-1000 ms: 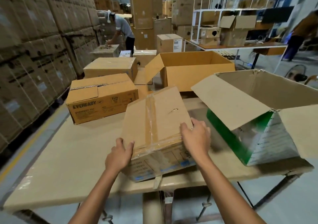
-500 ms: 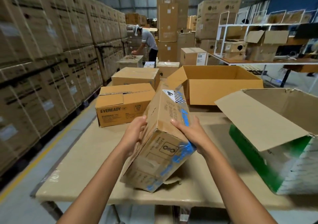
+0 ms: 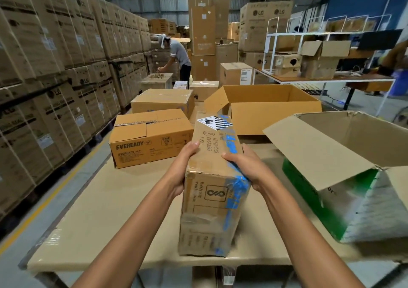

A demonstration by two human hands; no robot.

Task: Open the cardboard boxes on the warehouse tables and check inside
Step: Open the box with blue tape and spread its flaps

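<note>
A long taped cardboard box (image 3: 209,212) with blue tape and a black-and-white hazard label stands on its narrow side near the table's front edge. My left hand (image 3: 184,166) grips its left face and my right hand (image 3: 245,166) grips its right face over the blue tape. Its flaps are taped shut. To the right lies a green-and-white box (image 3: 344,199) on its side with its flaps open. A shut Eveready box (image 3: 150,141) sits behind to the left, and a wide open box (image 3: 271,111) stands behind the held one.
The table (image 3: 106,217) is covered in brown cardboard sheet. Another shut box (image 3: 163,102) sits behind the Eveready one. Tall stacks of LG cartons (image 3: 55,77) line the left aisle. A person (image 3: 178,60) bends over a far table. Shelving with boxes (image 3: 309,60) stands at the back right.
The box lay flat with both hands on its top; I have tipped it up onto its narrow side and straightened it. My view has risen toward the warehouse.
</note>
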